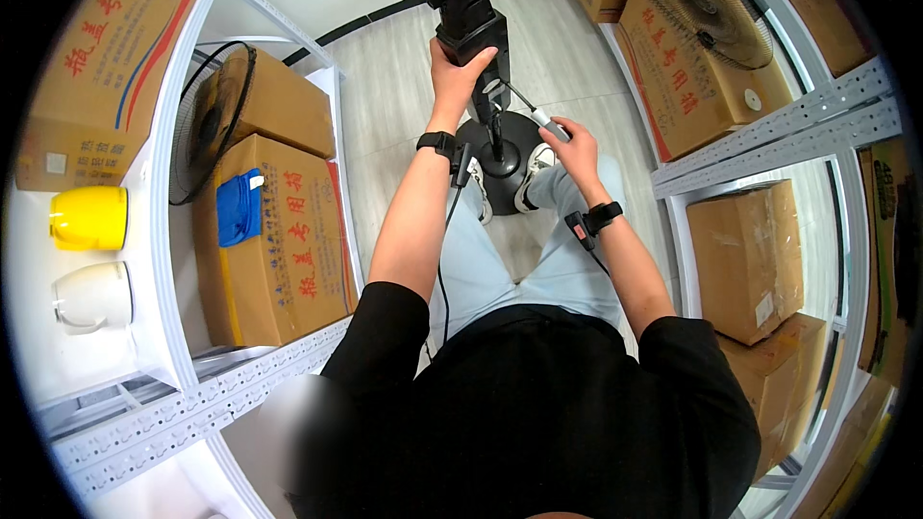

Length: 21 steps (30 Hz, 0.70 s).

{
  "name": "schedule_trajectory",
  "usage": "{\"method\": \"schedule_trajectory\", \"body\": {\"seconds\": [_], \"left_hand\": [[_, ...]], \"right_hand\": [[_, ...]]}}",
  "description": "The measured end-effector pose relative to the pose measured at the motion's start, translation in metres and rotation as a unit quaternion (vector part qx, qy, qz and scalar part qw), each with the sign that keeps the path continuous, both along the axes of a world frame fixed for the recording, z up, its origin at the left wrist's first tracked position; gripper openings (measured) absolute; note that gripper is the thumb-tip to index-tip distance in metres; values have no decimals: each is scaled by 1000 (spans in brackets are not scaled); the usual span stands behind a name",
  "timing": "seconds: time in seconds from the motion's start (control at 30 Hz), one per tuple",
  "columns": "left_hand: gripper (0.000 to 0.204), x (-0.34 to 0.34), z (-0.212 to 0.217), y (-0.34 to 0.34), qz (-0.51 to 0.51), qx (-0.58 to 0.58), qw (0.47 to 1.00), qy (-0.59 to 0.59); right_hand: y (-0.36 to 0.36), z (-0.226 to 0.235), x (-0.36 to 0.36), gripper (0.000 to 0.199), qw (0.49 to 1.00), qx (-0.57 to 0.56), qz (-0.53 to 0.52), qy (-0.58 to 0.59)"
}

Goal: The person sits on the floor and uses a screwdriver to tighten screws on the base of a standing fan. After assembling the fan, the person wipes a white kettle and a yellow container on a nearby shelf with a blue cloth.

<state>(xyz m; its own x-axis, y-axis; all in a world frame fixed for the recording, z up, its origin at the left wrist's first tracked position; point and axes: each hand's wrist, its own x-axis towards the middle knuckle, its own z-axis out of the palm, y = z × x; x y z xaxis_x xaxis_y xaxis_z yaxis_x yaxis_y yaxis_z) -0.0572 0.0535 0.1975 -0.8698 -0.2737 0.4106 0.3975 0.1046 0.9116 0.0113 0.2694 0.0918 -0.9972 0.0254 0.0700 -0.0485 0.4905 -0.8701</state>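
Note:
A black pedestal fan (473,25) stands on the floor in front of me, its motor head cut off by the upper edge and its round base (527,149) between my feet. My left hand (456,84) is wrapped round the fan's neck housing, thumb across the front. In my right hand (577,151) is a screwdriver (550,123) with a grey handle. Its shaft slants up and left, the tip at or close to the lower part of the housing. Whether the tip sits in a screw is too small to tell.
Metal shelving with cardboard boxes (279,250) flanks me on both sides. A fan grille (213,123) leans on the left shelf, another grille (711,19) lies atop a right-hand box. Yellow (88,218) and white (93,296) mugs and a blue pouch (238,209) are at left.

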Motion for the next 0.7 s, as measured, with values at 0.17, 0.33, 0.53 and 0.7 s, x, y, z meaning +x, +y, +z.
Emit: {"method": "schedule_trajectory", "body": {"seconds": [0.17,0.33,0.53,0.7], "left_hand": [[59,-2,-2,-3,4,-13,1000,-1],[60,2,2,0,5,-8,1000,-11],[60,1,1,-1,5,-7,1000,0],[61,0,-3,-2,-4,1,1000,-12]], "right_hand": [[8,2,-9,35,891,-361,29,-275],[8,4,-1,33,949,-241,21,-200],[7,-31,41,40,926,-291,-49,-235],[-20,-65,59,42,924,-248,-33,-290]]}}
